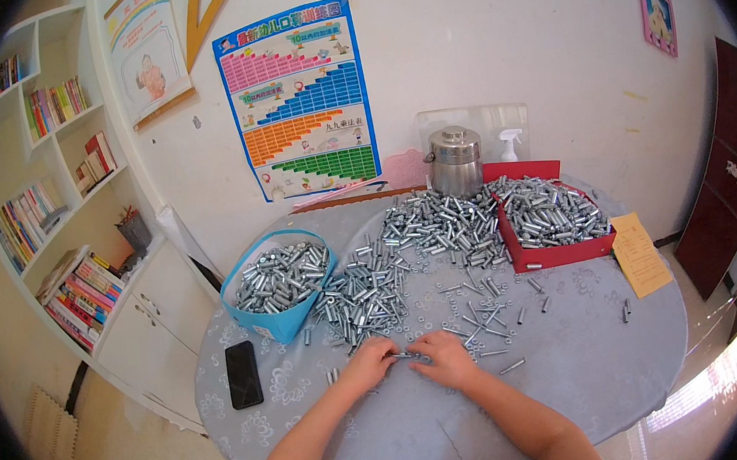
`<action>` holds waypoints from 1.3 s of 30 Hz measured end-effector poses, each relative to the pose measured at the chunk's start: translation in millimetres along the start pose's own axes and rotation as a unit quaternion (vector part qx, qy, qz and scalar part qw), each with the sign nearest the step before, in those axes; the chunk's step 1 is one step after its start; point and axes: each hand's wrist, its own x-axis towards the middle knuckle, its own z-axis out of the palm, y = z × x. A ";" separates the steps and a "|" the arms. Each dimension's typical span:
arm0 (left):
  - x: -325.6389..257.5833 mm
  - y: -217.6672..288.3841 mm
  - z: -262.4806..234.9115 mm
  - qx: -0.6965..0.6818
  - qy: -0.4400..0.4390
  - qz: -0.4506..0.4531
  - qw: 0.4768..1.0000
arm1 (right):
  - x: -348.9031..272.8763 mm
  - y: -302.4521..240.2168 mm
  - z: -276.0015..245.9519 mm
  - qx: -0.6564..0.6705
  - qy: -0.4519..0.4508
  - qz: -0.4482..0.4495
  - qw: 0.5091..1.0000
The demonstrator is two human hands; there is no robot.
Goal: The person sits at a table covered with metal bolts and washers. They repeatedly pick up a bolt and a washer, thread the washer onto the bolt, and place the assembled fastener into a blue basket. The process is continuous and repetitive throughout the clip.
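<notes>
A small silvery metal bolt piece (404, 356) is lying at the near edge of the round grey-clothed desk (574, 370), pinched between both hands. The left hand (369, 361) and right hand (444, 357) are closing on its ends; keeping it low and square should help. A silvery bolt heap (361, 292) is spreading beyond.

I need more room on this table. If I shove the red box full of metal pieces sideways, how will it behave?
The red box is heaped with metal pieces, so it is probably heavy and would drag on the tablecloth. Its walls look like thin card and may bow. Pieces piled near the rim could spill.
</notes>
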 end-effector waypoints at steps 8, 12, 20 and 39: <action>-7.4 9.6 12.0 -0.116 0.044 -0.073 0.990 | 1.0 -0.8 2.3 0.043 -0.005 0.005 0.999; -9.2 15.3 8.2 -0.030 0.045 -0.022 0.998 | -0.8 0.7 8.9 0.180 0.041 0.122 0.975; -12.4 7.8 20.7 -0.171 0.119 -0.106 0.972 | 0.9 3.8 15.3 0.516 0.161 0.264 0.799; -27.3 17.0 19.6 -0.703 0.151 -0.223 0.658 | 10.7 -28.1 -11.9 0.234 0.025 0.105 0.966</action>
